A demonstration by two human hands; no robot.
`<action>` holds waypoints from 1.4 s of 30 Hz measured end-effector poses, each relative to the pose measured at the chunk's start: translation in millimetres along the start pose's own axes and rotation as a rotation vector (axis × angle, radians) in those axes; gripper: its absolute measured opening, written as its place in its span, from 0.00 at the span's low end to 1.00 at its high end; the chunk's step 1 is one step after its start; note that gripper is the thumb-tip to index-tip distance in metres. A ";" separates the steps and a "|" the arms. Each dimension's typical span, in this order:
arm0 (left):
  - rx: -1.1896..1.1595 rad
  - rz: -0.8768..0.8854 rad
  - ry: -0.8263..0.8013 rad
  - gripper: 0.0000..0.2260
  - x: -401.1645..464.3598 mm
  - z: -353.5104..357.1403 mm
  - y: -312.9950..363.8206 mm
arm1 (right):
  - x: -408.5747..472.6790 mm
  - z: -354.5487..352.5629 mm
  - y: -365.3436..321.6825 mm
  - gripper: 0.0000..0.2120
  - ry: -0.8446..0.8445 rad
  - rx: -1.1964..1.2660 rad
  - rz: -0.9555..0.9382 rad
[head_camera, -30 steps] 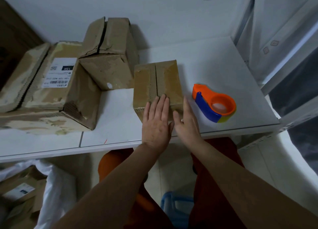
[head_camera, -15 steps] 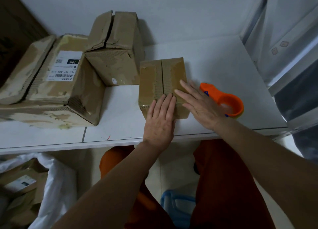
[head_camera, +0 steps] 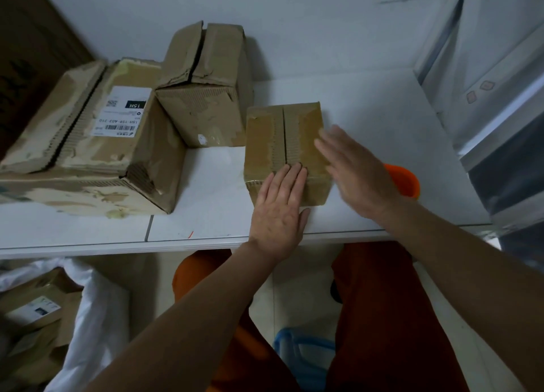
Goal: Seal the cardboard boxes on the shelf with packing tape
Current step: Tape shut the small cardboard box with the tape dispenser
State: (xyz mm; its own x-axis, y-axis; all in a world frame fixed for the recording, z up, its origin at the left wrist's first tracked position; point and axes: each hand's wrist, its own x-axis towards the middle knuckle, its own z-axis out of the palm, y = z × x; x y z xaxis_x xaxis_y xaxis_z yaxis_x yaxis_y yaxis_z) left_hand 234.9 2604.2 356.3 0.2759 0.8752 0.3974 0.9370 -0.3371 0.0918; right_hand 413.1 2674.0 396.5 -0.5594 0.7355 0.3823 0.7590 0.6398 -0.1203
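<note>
Small cardboard box [head_camera: 287, 144] sits on the white shelf [head_camera: 368, 103] near its front edge, centre-right; top flaps closed, seam running front to back, old shiny tape patches either side of the seam; left hand [head_camera: 279, 207] lies flat on the box's near face, fingers straight and together, fingertips reaching just over the top front edge at the seam, thumb out to the right; right hand [head_camera: 354, 168] spread open with straight fingers, blurred, over the box's right side and top right edge; cannot tell if it touches the cardboard or hovers just above; neither hand pinches anything. Orange tape dispenser [head_camera: 403, 179] on the shelf just right of the box, mostly hidden behind the right hand and wrist. Medium box [head_camera: 206, 97] stands behind-left of the small box, touching or just beside it, top flaps split and creased; large flat box [head_camera: 88, 144] with a white shipping label [head_camera: 122, 112] lies further left, against the medium box. Below the shelf on the left, a white bag [head_camera: 88, 318] holds more cardboard; the person's orange-red trousers [head_camera: 374, 318] fill the lower centre, something blue [head_camera: 303, 353] between the legs.
</note>
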 end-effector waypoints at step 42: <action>-1.021 -1.024 0.033 0.28 17.8 1.4 -17.2 | 6.7 30.7 -28.1 0.21 -0.121 0.299 0.174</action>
State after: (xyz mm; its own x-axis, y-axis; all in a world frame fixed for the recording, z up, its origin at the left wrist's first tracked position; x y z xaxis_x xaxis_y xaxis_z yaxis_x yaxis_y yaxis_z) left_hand 224.0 2626.1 360.6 -0.4275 0.8764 -0.2220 0.1534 0.3123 0.9375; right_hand 377.8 2667.8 374.3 -0.4796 0.8485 0.2236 0.7255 0.5268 -0.4429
